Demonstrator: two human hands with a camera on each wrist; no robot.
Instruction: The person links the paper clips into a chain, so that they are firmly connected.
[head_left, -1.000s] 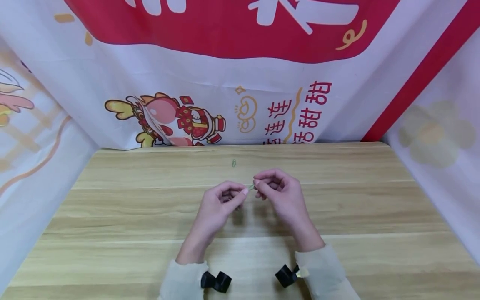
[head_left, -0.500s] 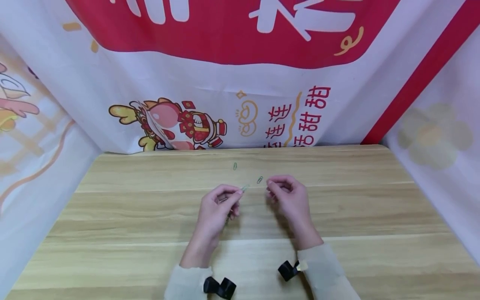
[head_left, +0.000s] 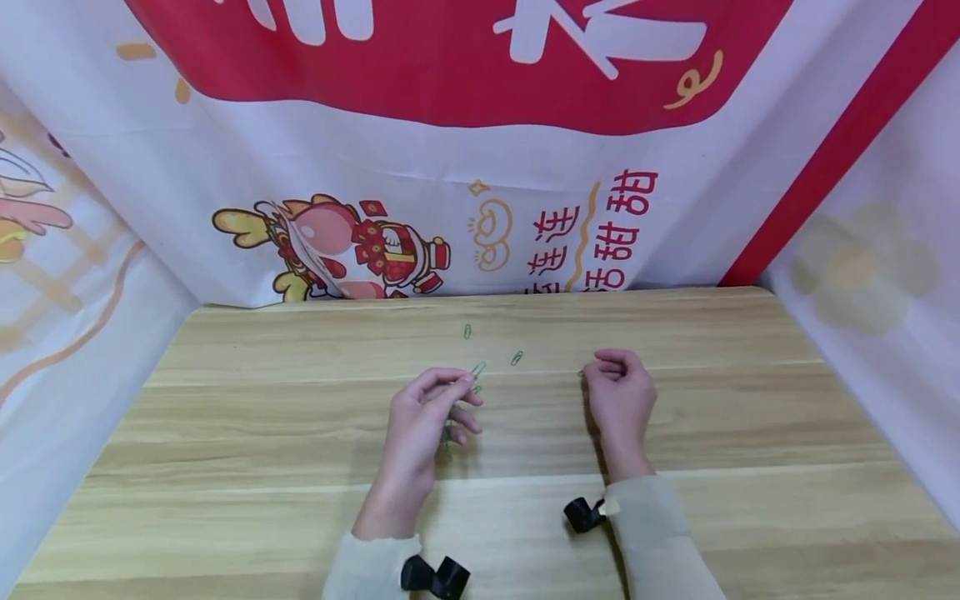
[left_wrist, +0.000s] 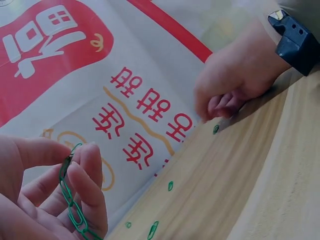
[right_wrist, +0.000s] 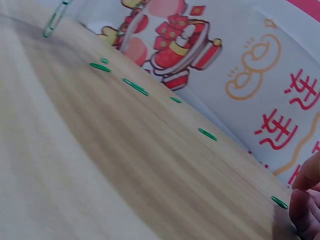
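Observation:
My left hand [head_left: 423,417] pinches a green paper clip [head_left: 478,369] between thumb and forefinger. From that pinch a chain of linked green paper clips [left_wrist: 74,209] hangs down across the fingers in the left wrist view. To the right, my right hand [head_left: 621,396] is low over the table with its fingers bent. A loose paper clip [right_wrist: 279,202] lies right beside its thumb and forefinger tips in the right wrist view; I see no grip on it. Another loose clip [head_left: 517,358] lies between the hands, and one [head_left: 467,332] farther back.
The wooden table [head_left: 712,417] reaches back to a printed white and red cloth [head_left: 420,150]. Cloth also hangs at both sides. Near the left fingers lies a further green clip [head_left: 477,389]. Black devices [head_left: 435,577] sit on both sleeves.
The hands have parted. My right hand has moved right, from the clip at the left fingertips to the loose clip there. The left hand has shifted slightly left, still holding its clip.

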